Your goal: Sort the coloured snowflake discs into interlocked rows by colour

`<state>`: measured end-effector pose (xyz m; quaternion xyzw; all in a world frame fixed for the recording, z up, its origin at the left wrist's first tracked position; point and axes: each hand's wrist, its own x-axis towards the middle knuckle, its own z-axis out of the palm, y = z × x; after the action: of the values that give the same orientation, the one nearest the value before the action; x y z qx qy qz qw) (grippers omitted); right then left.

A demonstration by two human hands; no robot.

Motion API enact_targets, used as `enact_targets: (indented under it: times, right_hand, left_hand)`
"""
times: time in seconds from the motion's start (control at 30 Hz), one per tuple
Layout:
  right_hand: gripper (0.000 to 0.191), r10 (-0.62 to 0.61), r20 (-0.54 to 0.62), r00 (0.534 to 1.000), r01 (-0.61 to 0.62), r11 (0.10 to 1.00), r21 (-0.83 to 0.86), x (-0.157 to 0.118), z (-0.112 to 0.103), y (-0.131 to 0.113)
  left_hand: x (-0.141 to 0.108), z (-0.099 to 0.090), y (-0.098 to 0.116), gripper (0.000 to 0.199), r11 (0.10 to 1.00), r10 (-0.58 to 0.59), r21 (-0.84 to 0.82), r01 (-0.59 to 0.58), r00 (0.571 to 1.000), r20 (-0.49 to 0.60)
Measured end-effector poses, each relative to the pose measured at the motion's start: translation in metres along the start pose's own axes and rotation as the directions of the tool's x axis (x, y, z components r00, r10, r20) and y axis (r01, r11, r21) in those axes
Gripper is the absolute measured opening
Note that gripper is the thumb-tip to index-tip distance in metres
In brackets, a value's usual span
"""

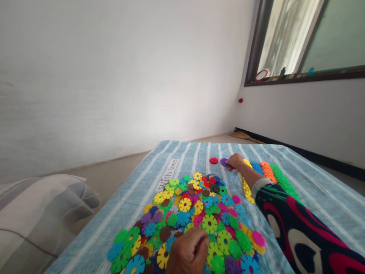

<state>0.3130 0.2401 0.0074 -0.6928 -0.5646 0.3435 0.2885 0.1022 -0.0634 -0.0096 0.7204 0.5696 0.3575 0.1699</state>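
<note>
Touched a purple disc (224,162), just right of a red disc (213,160), with the right hand (235,162) at the far side of a striped blue cloth (199,152). Held the left hand (187,252) in a fist over the near part of a mixed pile of notched discs (209,223). Had yellow, blue, orange and green rows (268,172) lying farther right.

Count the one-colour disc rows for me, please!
4: yellow row, blue row, orange row, green row, left to right near the right arm, which may hide more.
</note>
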Motion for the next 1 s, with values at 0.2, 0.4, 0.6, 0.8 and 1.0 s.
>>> enact_targets:
  times: [0.2,0.4,0.6,0.8,1.0]
  right_hand:
    - [0.034,0.122,0.082,0.989,-0.116,0.991,-0.071,-0.003,0.001,-0.001]
    - [0.034,0.046,0.090,0.995,-0.025,0.975,-0.219,-0.021,-0.004,-0.004]
    - [0.015,-0.259,0.096,0.961,0.276,0.881,-0.383,-0.078,-0.004,-0.017]
    - [0.015,-0.485,0.108,0.868,0.475,0.745,-0.468,-0.169,0.006,-0.003]
    - [0.025,-0.587,0.117,0.801,0.567,0.682,-0.462,-0.231,-0.002,0.038]
  left_hand:
    - [-0.001,0.000,0.003,0.020,1.000,0.022,0.018,-0.022,1.000,-0.002]
    - [-0.003,0.002,0.010,0.023,0.999,0.032,0.030,-0.031,0.998,-0.047]
    - [-0.003,0.002,0.010,0.024,0.998,0.049,0.040,-0.046,0.996,-0.071]
    - [-0.001,0.002,0.007,0.025,0.991,0.101,0.100,-0.092,0.991,-0.091]
    - [0.000,0.003,0.003,0.027,0.980,0.152,0.146,-0.136,0.983,-0.106]
